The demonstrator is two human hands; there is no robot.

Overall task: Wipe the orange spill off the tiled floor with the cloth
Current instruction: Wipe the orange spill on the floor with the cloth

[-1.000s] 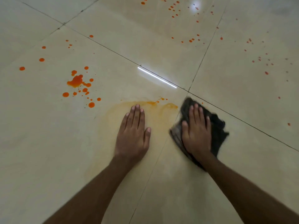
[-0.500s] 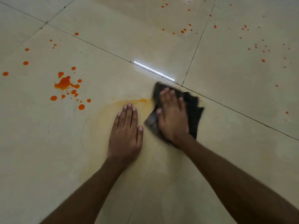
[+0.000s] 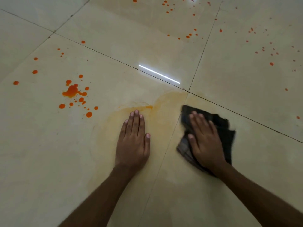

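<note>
The right hand (image 3: 205, 141) lies flat, fingers straight, and presses the dark cloth (image 3: 225, 128) on the floor (image 3: 49, 161). The left hand (image 3: 132, 141) rests flat on a pale smear (image 3: 164, 102). Only this patch is wiped; the spill (image 3: 72, 91) and the far drops (image 3: 187, 36) remain. Half a second ago the cloth was close beside the left hand; now it is apart.

Place: looking like an indoor room with a hard polished floor; not showing which kind of room.
Tiles (image 3: 131, 38): lying large, glossy and cream, meeting in thin dark joints at the grout crossing (image 3: 188, 92).
White strip (image 3: 159, 74): glaring just left of the grout crossing, reflecting as from a tube lamp.
Orange spill (image 3: 72, 91): pooling well left of the grout crossing.
Orange drops (image 3: 188, 36): scattering beyond the grout crossing and to its right.
</note>
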